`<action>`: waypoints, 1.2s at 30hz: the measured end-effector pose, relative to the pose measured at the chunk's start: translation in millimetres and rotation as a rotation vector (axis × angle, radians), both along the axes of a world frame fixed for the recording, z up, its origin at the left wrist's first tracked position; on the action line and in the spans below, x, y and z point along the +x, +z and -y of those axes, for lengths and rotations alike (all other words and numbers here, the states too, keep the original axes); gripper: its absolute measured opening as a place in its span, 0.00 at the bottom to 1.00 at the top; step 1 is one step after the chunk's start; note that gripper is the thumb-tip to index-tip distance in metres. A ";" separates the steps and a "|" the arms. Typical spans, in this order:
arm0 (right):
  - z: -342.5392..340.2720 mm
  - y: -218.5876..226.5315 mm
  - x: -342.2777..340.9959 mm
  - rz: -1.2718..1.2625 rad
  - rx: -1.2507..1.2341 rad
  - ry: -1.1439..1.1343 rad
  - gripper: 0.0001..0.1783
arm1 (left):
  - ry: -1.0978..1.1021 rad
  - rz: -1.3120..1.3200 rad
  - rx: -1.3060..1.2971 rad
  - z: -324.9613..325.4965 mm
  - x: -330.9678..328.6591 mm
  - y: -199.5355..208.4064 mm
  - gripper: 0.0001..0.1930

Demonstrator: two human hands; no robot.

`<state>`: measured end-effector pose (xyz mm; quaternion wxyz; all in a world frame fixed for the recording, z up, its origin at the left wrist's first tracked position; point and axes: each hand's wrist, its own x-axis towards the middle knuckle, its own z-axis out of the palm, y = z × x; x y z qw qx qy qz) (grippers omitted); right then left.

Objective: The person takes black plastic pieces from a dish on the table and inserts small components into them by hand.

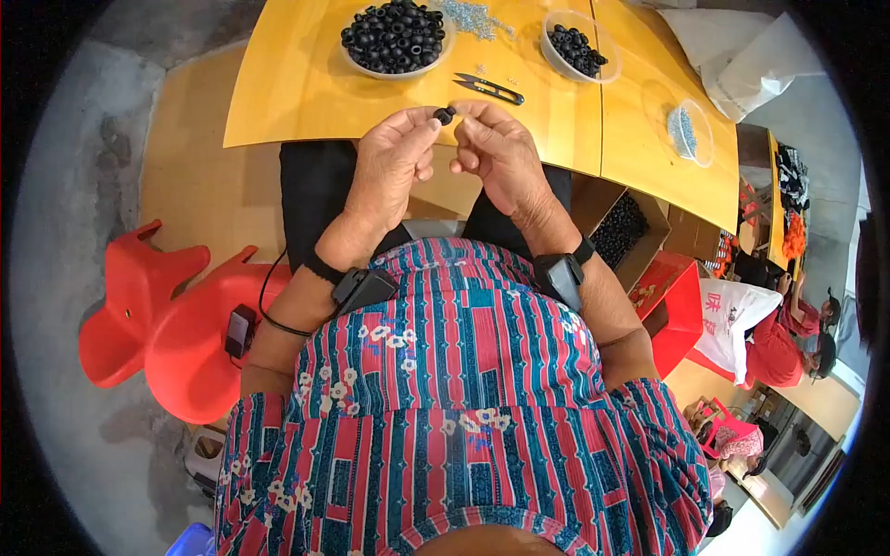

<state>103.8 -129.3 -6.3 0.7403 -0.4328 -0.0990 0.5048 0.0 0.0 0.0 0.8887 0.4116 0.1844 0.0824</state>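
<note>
We face a yellow table (297, 97), red chairs (190, 347) on the grey floor (120, 445) at our left; our left hand (385, 162) and right hand (508, 157) pinch a small black piece (445, 116) between their fingertips.

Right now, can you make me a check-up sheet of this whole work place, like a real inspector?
Surface: yellow table, a seam crossing it.
Job's things: small black piece held up; large bowl and smaller bowl of black pieces; black snips on the table.
Clutter: loose pale-blue bits by the large bowl.
Hands: left hand pinches the small black piece; right hand close by, contact unclear.
Cables: black cable beside the left forearm, ends unclear.
Surroundings: red chairs left, people right.
</note>
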 end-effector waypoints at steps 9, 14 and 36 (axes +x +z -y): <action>-6.2 12.5 9.3 0.531 -0.150 -0.039 0.09 | -0.173 -0.044 -0.138 -8.2 2.9 -4.7 0.08; 0.1 15.1 46.5 0.514 -0.230 -0.343 0.08 | -0.210 -0.033 -0.116 -11.4 5.9 -3.5 0.16; -60.4 19.2 51.3 1.599 -0.416 -0.200 0.08 | 0.031 -0.136 -0.102 -7.1 -15.6 -16.0 0.15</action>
